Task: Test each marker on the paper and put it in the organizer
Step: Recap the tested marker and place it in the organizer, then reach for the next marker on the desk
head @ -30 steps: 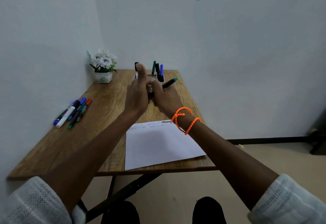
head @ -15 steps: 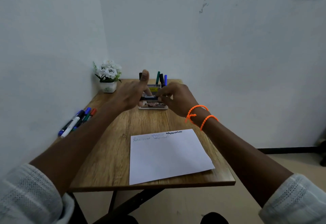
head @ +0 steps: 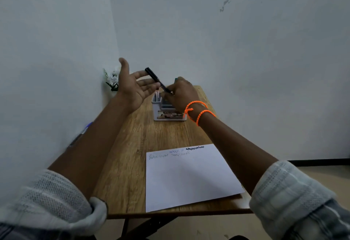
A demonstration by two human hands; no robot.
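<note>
We record the right hand [head: 180,93] over the small grey plastic desk organizer [head: 169,114], fingers curled and pinching a slim black marker [head: 156,79] at its lower end. The marker is tilted, upper end pointing up and to the left, lower end just above the organizer's rear compartments; we cannot tell whether the tip has entered a slot. Two orange beaded bracelets [head: 198,112] sit on the right wrist.

The left hand [head: 132,86] is released: palm turned up and inward, thumb raised, fingers straight and spread. It holds nothing. Its fingertips [head: 151,83] lie close behind the marker's shaft; contact cannot be confirmed.

The organizer stands upright toward the far end of the brown wood-grain table [head: 136,145], approx. mid-width, printed label on its front face. At least one white-barrelled marker [head: 157,94] stands in its left rear compartment; other contents are hidden by the right hand.

A white sheet of paper [head: 189,177] lies flat at the near edge of the table, well apart from the organizer, w/ several rows of zigzag test strokes [head: 195,148] along its far edge; the darkest is at the far right.

Beside the left forearm, a blue marker [head: 88,126] shows in part at the table's left edge. A small plant w/ white flowers [head: 112,80] sits in the far left corner, partly hidden by the left hand.
</note>
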